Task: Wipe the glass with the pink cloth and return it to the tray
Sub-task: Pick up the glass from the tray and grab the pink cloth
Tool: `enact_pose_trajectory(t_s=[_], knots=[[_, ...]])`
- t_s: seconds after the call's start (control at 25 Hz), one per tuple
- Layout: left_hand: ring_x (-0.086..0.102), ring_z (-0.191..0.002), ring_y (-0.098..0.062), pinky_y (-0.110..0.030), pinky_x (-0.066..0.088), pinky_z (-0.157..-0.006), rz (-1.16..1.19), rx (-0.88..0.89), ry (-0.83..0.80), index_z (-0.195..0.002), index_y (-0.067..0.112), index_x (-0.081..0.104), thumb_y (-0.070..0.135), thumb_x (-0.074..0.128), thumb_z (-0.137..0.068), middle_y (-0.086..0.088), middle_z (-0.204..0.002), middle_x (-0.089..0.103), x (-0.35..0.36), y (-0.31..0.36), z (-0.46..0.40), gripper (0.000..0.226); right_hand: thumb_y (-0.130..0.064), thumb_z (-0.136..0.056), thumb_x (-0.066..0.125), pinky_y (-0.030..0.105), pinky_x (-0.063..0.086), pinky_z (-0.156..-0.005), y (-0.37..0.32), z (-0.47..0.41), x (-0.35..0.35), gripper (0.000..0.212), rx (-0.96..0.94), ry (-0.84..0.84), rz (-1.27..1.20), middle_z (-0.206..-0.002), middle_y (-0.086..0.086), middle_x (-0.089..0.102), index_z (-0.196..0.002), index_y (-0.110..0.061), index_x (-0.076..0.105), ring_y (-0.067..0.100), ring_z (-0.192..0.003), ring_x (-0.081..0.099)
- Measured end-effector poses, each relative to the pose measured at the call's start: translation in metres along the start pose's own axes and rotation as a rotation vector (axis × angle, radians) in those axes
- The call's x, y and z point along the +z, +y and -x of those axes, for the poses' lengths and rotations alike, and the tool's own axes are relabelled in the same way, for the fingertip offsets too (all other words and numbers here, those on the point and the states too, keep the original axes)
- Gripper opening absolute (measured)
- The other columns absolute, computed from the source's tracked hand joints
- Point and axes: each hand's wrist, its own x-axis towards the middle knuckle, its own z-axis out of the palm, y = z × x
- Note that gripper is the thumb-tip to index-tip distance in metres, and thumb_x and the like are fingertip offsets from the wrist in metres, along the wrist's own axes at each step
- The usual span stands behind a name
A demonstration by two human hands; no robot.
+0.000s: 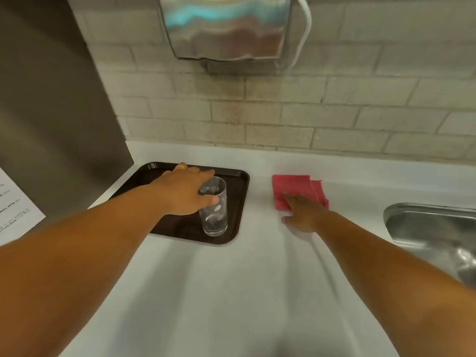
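A clear tall glass (214,215) stands upright near the right front of a dark brown tray (233,176) on the white counter. My left hand (184,191) wraps around the glass's upper part, thumb on the near side and fingers on the far side. A folded pink cloth (296,188) lies flat on the counter to the right of the tray. My right hand (305,212) rests on the cloth's near edge, its fingers flat on the cloth, not lifting it.
A steel sink (432,228) sits at the right edge. A metal dispenser (226,29) hangs on the tiled wall above. A steel panel (51,112) and a printed sheet (15,204) are on the left. White counter (219,292) stretches in front.
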Motion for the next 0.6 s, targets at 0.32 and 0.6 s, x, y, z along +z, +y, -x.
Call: enact_pose_trajectory(t_s=[0.32, 0.6], knots=[[0.024, -0.159, -0.033, -0.053, 0.035, -0.124, 0.009, -0.010, -0.102, -0.167, 0.034, 0.029, 0.072, 0.058, -0.093, -0.007, -0.170, 0.036, -0.005, 0.009, -0.014, 0.088, 0.002, -0.082, 0.067, 0.034, 0.055, -0.093, -0.001, -0.023, 0.002, 0.028, 0.154, 0.141, -0.083, -0.096, -0.008, 0.064, -0.092, -0.024, 0.069, 0.025, -0.108, 0.068], [0.057, -0.125, -0.027, -0.037, 0.054, -0.099, 0.153, -0.031, -0.097, -0.156, 0.024, 0.048, 0.050, 0.075, -0.085, -0.005, -0.149, 0.052, -0.008, 0.008, -0.023, 0.080, -0.041, -0.103, 0.056, 0.029, 0.053, -0.068, 0.016, 0.013, 0.002, 0.041, 0.306, 0.054, -0.646, -0.081, 0.013, 0.079, -0.084, -0.009, 0.074, 0.020, -0.071, 0.071]])
